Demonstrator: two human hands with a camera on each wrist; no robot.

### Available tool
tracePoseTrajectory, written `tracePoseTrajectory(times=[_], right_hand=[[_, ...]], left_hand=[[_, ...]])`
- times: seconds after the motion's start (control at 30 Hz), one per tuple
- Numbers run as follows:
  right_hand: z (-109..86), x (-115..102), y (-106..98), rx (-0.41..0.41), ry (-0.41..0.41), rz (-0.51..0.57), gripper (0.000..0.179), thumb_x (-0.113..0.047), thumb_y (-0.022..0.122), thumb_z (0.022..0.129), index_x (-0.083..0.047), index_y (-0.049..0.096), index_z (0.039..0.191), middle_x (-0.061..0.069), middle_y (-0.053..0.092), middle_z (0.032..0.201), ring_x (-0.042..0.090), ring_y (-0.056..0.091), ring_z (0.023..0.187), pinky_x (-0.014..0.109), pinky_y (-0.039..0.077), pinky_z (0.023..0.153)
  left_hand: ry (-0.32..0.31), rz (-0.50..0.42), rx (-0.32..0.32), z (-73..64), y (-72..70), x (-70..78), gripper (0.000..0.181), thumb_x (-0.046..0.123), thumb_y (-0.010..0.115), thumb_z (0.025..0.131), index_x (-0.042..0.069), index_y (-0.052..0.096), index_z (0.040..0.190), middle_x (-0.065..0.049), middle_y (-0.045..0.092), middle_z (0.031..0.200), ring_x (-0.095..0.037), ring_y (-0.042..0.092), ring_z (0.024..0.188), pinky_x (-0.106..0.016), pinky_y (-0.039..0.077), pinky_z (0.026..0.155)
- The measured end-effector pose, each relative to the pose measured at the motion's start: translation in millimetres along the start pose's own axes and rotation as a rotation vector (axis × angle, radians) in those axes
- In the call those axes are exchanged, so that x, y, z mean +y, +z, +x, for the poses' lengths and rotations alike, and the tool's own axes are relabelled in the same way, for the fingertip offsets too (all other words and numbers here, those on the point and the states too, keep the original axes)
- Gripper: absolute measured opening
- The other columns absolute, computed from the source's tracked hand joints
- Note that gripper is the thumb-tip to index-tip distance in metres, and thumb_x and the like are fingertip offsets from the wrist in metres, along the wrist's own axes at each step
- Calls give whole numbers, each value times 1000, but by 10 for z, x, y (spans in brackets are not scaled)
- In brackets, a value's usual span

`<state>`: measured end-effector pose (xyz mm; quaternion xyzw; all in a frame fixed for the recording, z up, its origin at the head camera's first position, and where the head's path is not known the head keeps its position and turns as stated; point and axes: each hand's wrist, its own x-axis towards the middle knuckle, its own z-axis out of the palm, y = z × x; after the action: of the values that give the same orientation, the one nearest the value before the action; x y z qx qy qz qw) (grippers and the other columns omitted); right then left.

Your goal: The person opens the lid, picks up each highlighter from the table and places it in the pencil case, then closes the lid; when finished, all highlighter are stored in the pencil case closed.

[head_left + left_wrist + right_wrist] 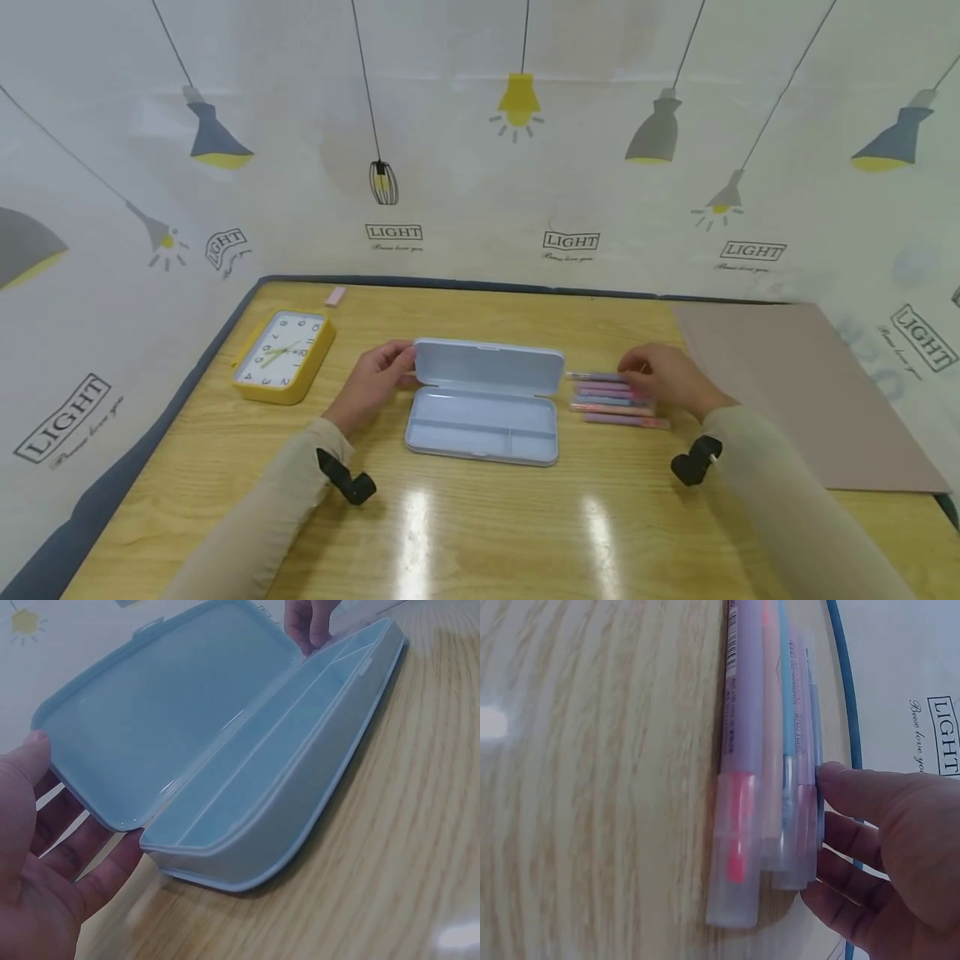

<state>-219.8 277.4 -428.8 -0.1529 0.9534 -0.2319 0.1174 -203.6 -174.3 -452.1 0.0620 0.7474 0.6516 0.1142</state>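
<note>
A pale blue pencil case [482, 425] lies with its lid [489, 367] raised; inside are divided compartments with nothing in them. My left hand [377, 375] holds the lid's left edge, the thumb on its inner face and the other fingers behind, as the left wrist view shows. To the right of the case, several highlighters [741, 712] in pastel colours with clear caps lie side by side. My right hand [663, 379] is at their right end and pinches the farthest highlighter [817, 727] of the row between thumb and fingers; its fingertips are partly hidden.
A yellow alarm clock [283, 354] lies face up to the left, with a small pink eraser [335, 297] behind it. On the right lies a flat pinkish-grey board [802, 392]. A lamp-patterned curtain [465, 167] encloses the wooden table [495, 533] at the back and sides.
</note>
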Motion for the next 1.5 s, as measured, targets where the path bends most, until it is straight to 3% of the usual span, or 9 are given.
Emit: tracePoseTrajectory(times=[0.43,0.83,1.17,1.33,1.5], right_hand=[[79,-59,-10,-22,-31,-39,14,-10,61,95,-6,71,105,9,71,99,21,62,88,45,55,81],[-95,-138,-103,58,-86,-56,14,-15,63,96,-9,72,105,5,69,97,18,60,84,40,53,75],[-444,-677,-345,215,-170,-113,12,-16,66,95,-10,72,104,2,68,92,13,59,78,32,52,68],[-488,-1045,-247,213,-213,-145,8,-14,68,93,-11,72,99,-1,66,86,10,58,73,28,51,64],[-413,-1288,-31,169,-231,-150,5,-13,69,91,-12,72,95,-3,63,82,9,56,72,26,49,63]], left_hand=[[-2,-2,32,5,42,7,42,32,48,105,1,55,131,-20,59,132,-22,68,105,-40,57,94],[-3,0,48,-5,41,-12,42,36,50,103,3,57,129,-17,59,131,-23,68,105,-37,58,93],[-2,4,54,-9,44,15,41,37,50,103,6,58,128,-15,60,130,-23,67,107,-34,58,92],[-1,4,59,-12,39,22,42,38,50,103,6,58,128,-15,60,130,-23,66,108,-34,58,91],[4,-18,54,4,48,-18,44,39,51,102,4,57,127,-16,60,128,-20,68,104,-35,59,90]])
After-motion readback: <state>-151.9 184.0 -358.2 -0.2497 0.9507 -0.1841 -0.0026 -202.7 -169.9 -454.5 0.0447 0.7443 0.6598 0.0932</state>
